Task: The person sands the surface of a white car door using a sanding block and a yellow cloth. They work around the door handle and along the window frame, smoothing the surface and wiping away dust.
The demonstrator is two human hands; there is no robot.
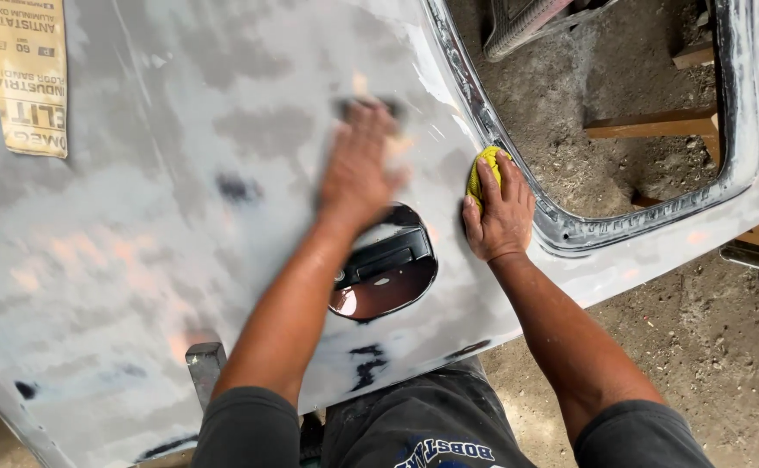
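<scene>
Presently, the fingers of the left hand [358, 169] lie flat and together, pressed on the grey-primed car door panel [180, 260]; the hand is blurred, and a dark patch shows at its fingertips, though whether anything is gripped beneath cannot be told. It sits above the recessed door handle [388, 260], a dark oval pocket near the panel's lower edge. The right hand [501, 212] rests just beside that recess, fingers spread and bearing down on a folded yellow cloth [482, 169], which lies against the lower rim of the window opening [570, 230]. That rim is a dark, curved channel running toward the panel's upper right corner. The panel surface is mottled grey with bare orange and black patches. A tan sheet of sandpaper [29, 74], backing side up, lies at the panel's upper left corner, well apart from both hands. Through the window opening, dirt floor [605, 173] and lengths of timber [648, 126] are visible. A metal stand post [204, 368] shows below the panel's lower edge.
</scene>
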